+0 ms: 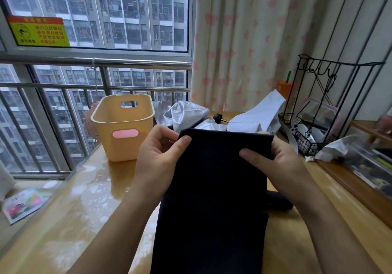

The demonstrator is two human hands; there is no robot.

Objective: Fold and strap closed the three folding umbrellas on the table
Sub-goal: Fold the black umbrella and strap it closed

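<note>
**Ana:** Both of your hands are up on the dark umbrella (214, 189). Your left hand (158, 157) pinches the top left corner of the cloth, thumb on the front. Your right hand (273, 163) is clamped on the top right edge, thumb across the front too. The panel hangs flat between them, above the near side of the table (74, 220).

**Ben:** And the risk from here?

**Ana:** You're holding cloth only, nothing stiff. If you let either pinch slacken, that corner drops and the flat panel you've lined up bunches again. Pull too hard outward and you could skew the crease, so the pleats wrap crooked and the strap may not reach round. The tabletop looks glossy, perhaps wet, so cloth laid on it could slide.

**Ben:** Count it for me.

**Ana:** One dark umbrella in your hands. Behind it, a heap of silvery white umbrella cloth (186, 112) with a black knob (217, 117) poking out, and a second pale piece (261, 114) standing up to the right. That may be two umbrellas, but I can't tell from here whether it's one or two. A dark shape (280, 201) lies on the table by your right wrist, possibly a handle. One yellow basket (123, 125), one wire rack (314, 133).
</note>
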